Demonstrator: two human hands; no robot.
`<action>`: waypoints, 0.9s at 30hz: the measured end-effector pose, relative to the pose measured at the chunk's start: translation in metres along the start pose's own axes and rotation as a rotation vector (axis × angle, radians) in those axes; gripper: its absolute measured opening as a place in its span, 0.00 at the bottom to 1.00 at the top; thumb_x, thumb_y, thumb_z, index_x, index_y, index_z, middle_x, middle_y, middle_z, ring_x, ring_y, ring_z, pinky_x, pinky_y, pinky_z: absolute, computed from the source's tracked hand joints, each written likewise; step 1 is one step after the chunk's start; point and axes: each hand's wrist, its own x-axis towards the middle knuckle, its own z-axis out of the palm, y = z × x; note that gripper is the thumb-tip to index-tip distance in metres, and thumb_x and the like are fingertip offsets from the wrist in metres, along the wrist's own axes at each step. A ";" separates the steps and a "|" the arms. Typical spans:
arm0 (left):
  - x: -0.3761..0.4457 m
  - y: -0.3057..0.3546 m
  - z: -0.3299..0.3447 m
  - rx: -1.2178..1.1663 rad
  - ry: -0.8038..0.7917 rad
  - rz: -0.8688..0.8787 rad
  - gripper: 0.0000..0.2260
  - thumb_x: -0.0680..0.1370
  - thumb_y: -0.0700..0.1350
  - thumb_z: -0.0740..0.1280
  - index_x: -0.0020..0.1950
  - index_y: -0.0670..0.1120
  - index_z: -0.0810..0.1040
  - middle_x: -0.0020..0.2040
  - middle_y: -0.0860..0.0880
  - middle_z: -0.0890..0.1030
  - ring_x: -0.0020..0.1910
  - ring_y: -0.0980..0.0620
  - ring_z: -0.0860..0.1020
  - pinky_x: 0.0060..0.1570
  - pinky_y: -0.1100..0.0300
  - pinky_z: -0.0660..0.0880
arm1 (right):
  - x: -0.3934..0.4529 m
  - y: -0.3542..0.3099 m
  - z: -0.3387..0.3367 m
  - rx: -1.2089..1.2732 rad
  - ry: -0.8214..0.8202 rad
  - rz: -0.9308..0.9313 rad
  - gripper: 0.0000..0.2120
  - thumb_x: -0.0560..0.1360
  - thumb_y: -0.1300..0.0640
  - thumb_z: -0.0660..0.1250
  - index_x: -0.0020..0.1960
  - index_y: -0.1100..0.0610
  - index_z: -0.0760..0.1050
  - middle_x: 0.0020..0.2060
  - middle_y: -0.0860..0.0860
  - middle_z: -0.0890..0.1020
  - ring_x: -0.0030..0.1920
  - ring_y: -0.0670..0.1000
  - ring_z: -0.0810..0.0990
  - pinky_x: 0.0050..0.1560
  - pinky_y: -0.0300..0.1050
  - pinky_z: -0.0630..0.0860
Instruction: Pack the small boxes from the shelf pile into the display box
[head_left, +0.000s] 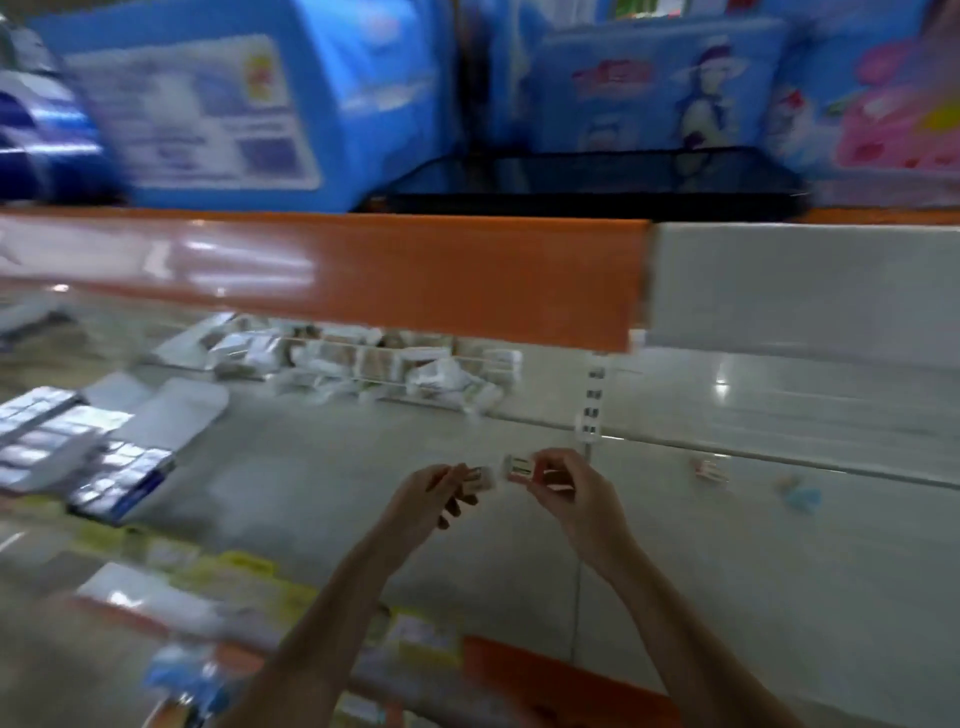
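Above the shelf, the left hand pinches one small box and the right hand pinches another; the pile lies behind, the display box far left

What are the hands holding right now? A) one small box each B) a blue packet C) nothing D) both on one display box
A: the left hand pinches a small box and the right hand pinches another small box, held close together above the shelf.
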 end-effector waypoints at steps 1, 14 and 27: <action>-0.008 -0.003 -0.019 -0.026 0.030 -0.017 0.10 0.81 0.45 0.58 0.45 0.45 0.77 0.35 0.49 0.80 0.27 0.57 0.72 0.26 0.66 0.67 | 0.001 -0.009 0.020 0.016 -0.022 -0.009 0.13 0.71 0.63 0.72 0.50 0.51 0.75 0.43 0.42 0.80 0.44 0.41 0.81 0.46 0.35 0.78; -0.087 -0.068 -0.305 -0.164 0.327 -0.088 0.10 0.81 0.46 0.60 0.44 0.43 0.75 0.27 0.53 0.80 0.22 0.61 0.70 0.24 0.68 0.65 | -0.010 -0.125 0.297 0.198 -0.188 -0.075 0.15 0.70 0.68 0.70 0.49 0.51 0.75 0.44 0.50 0.82 0.43 0.48 0.81 0.47 0.45 0.79; -0.074 -0.117 -0.495 -0.195 0.381 -0.037 0.07 0.79 0.44 0.63 0.42 0.47 0.78 0.31 0.52 0.78 0.26 0.61 0.72 0.24 0.67 0.70 | 0.041 -0.193 0.485 0.201 -0.327 -0.184 0.11 0.72 0.65 0.71 0.52 0.55 0.76 0.44 0.47 0.82 0.44 0.43 0.81 0.46 0.35 0.76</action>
